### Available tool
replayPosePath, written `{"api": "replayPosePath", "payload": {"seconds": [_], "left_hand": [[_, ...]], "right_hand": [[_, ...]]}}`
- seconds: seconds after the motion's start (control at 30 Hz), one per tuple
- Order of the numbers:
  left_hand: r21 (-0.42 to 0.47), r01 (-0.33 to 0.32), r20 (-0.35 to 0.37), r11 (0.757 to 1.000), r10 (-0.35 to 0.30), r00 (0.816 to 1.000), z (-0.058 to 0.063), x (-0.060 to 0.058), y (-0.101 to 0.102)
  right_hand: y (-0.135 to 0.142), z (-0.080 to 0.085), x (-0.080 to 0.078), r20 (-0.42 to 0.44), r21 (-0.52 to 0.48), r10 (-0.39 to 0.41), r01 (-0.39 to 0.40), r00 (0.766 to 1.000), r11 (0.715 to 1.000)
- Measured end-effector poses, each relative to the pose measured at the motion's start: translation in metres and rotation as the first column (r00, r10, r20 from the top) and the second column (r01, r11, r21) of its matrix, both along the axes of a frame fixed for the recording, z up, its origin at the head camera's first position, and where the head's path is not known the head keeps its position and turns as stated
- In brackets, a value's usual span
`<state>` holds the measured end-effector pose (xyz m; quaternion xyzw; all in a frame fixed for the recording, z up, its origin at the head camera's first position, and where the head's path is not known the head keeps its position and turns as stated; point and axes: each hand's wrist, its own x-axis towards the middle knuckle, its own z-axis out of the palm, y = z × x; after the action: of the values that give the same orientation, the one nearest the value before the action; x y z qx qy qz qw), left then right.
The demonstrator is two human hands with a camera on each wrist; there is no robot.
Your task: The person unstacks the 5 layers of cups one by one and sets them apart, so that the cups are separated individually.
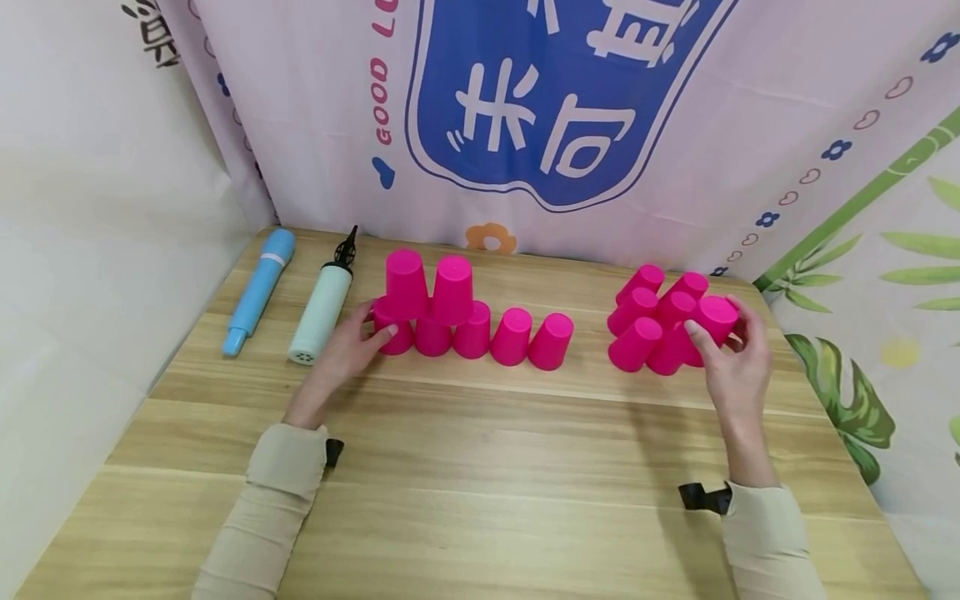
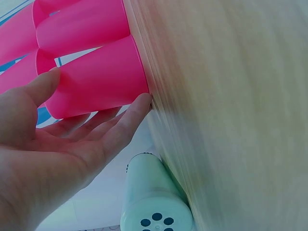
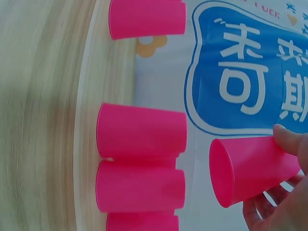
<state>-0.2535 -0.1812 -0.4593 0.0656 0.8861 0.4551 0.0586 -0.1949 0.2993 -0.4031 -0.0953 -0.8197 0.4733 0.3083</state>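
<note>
My left hand (image 1: 352, 346) holds the leftmost pink cup (image 1: 402, 340) of an upside-down row, thumb at the front and fingers along its far side. In the left wrist view this cup (image 2: 101, 82) stands with its rim on the table. Two more pink cups (image 1: 406, 283) form a second layer over the row's left end. On the right, my right hand (image 1: 738, 367) grips another pink cup (image 1: 717, 315) between thumb and fingers, mouth down. The right wrist view shows that cup (image 3: 252, 166) raised higher than the standing cups (image 3: 142, 185).
Several upside-down pink cups (image 1: 634, 343) stand bunched below and left of my right hand. A pale green hand pump (image 1: 322, 312) and a blue microphone-shaped thing (image 1: 258, 292) lie at the back left of the wooden table (image 1: 480, 467). A printed cloth (image 1: 322, 150) hangs behind.
</note>
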Motion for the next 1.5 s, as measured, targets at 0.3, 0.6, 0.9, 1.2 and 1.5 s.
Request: {"api": "replayPosePath", "payload": {"seconds": [0.3,0.6,0.9,1.2,1.5], "left_hand": [[-0.008,-0.005,0.008,1.000,0.005,1.000,0.003,0.001,0.001],[-0.010,-0.009,0.004,1.000,0.009,1.000,0.003,0.001,0.001],[0.003,-0.005,-0.008,1.000,0.005,1.000,0.003,0.002,0.001],[-0.003,-0.005,0.000,1.000,0.005,1.000,0.003,0.002,0.000],[-0.008,0.000,0.001,1.000,0.000,1.000,0.002,0.000,0.000]], "right_hand": [[0.018,-0.002,0.000,-0.003,-0.029,-0.074,0.074,0.997,0.997],[0.031,-0.009,0.000,0.016,-0.028,-0.138,0.138,0.990,0.990],[0.046,-0.020,-0.007,0.044,-0.062,-0.183,0.185,0.982,0.981],[0.057,-0.036,-0.016,0.116,-0.087,-0.194,0.205,0.974,0.975],[0.069,-0.054,-0.022,0.196,-0.031,-0.209,0.219,0.958,0.975]]}}
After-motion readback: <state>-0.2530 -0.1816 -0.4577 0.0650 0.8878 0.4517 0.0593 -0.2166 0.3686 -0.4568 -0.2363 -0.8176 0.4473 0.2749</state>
